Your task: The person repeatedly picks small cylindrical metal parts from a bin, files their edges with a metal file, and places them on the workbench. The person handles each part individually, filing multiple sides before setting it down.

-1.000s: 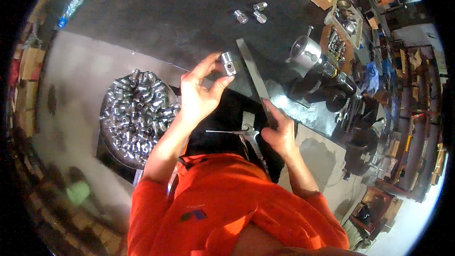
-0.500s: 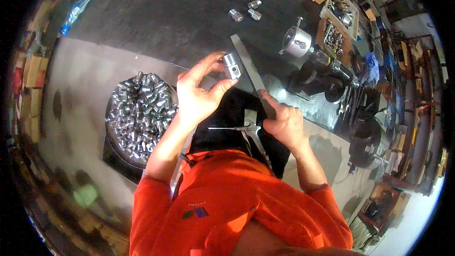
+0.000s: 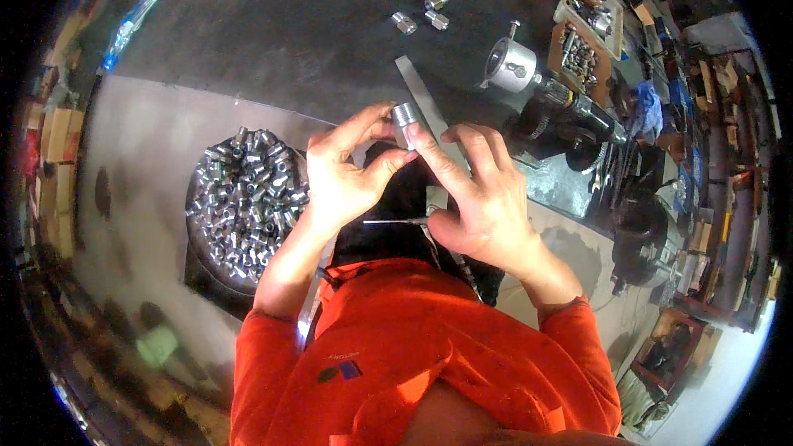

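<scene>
Steel-grey, the threaded fitting (image 3: 402, 115) sat pinched in the left hand (image 3: 343, 172), seemingly angled so the loosely spread right hand (image 3: 487, 206) could touch its side with one finger, gripping nothing visible; beyond, a flat file (image 3: 420, 87) pointed toward three loose fittings (image 3: 436, 20) on the worktop (image 3: 289, 21)

in the left hand's (image 3: 351, 165) grip, one fitting (image 3: 402, 118) sits between thumb and fingers; the right hand (image 3: 487, 198) is just right, forefinger touching it. left of the grip and nearer the body lies a heap of fittings (image 3: 248, 211). a blow gun (image 3: 388, 221) is on the body side of the grip, partly hidden under the right hand. a flat bar (image 3: 419, 87) extends beyond the grip. farther out, three loose fittings (image 3: 437, 21) lie on the bench (image 3: 273, 41); to their right, past a cylinder (image 3: 514, 64), stands a parts box (image 3: 605, 74).
</scene>
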A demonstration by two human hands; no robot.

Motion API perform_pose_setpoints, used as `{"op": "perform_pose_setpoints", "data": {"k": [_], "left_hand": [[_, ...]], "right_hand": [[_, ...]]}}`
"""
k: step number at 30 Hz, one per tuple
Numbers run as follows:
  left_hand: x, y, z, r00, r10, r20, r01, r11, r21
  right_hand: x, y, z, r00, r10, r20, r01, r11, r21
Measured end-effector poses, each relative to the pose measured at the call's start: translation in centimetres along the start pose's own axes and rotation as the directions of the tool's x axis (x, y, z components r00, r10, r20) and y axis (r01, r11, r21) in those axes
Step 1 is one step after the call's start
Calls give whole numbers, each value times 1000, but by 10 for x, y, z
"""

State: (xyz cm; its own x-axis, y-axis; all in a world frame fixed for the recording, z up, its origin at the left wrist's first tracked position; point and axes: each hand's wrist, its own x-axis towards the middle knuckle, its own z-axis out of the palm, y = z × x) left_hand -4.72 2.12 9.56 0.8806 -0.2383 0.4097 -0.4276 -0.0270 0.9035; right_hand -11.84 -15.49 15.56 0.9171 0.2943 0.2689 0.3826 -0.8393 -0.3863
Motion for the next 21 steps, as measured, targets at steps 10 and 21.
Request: {"op": "perform_pose_setpoints", "data": {"k": [10,21], "left_hand": [[-1,-6,3,995,-64,-70,59,995,-76],[1,-10,3,993,32,-110,-41,996,-74]], "right_hand": [[3,0,-5,996,-49,-73,53,997,53],[10,-2,4,997,-35,-73,39,998,54]]}}
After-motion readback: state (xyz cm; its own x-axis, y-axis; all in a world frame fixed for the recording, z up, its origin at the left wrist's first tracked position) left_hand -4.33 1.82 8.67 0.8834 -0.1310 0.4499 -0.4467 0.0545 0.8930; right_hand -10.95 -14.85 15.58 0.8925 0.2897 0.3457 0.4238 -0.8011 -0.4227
